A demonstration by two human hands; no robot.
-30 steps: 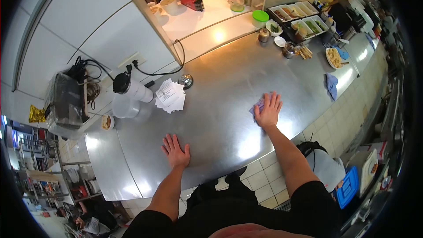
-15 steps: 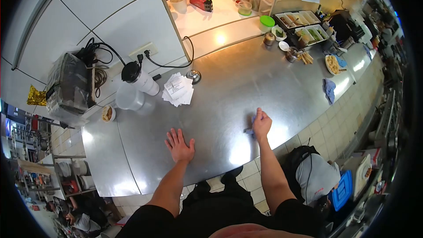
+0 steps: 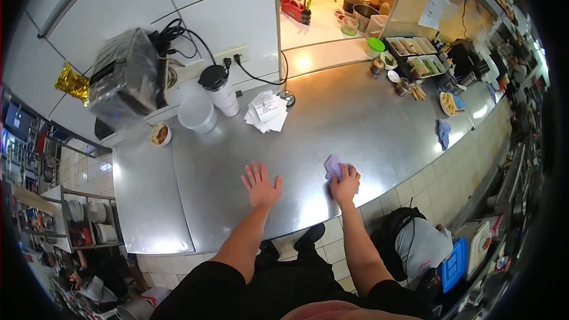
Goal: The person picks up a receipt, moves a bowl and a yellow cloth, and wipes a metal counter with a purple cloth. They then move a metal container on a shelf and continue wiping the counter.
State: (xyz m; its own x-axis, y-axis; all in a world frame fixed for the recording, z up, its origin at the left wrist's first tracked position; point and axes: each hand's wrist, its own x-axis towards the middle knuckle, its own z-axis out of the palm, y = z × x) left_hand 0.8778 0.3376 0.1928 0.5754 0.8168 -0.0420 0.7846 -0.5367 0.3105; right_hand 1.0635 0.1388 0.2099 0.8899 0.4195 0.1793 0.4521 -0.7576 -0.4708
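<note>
Under my right hand point(image 3: 345, 185) is a lilac cloth point(image 3: 333, 166), pressed onto the steel counter point(image 3: 237, 169) near its front edge; part of the cloth sticks out past my fingertips. My left hand point(image 3: 261, 187) is spread flat over the counter, fingers apart, with nothing in it. Beyond the left hand lies a loose pile of paper slips point(image 3: 266, 111). A dome-shaped metal bell point(image 3: 287, 98) stands right beside the slips.
Against the wall are a clear plastic tub point(image 3: 197, 114), a black-lidded white cup point(image 3: 220, 92) and a bowl of food point(image 3: 159, 134). Topping trays point(image 3: 422, 65), a food dish point(image 3: 448, 104) and a blue cloth point(image 3: 443, 134) sit far right. A person point(image 3: 418, 243) is bent low at right.
The view has shifted, so the wall things sit further right. My right hand has opened from a fist round the bunched cloth to fingers over it, and more cloth shows. My left hand stays spread.
</note>
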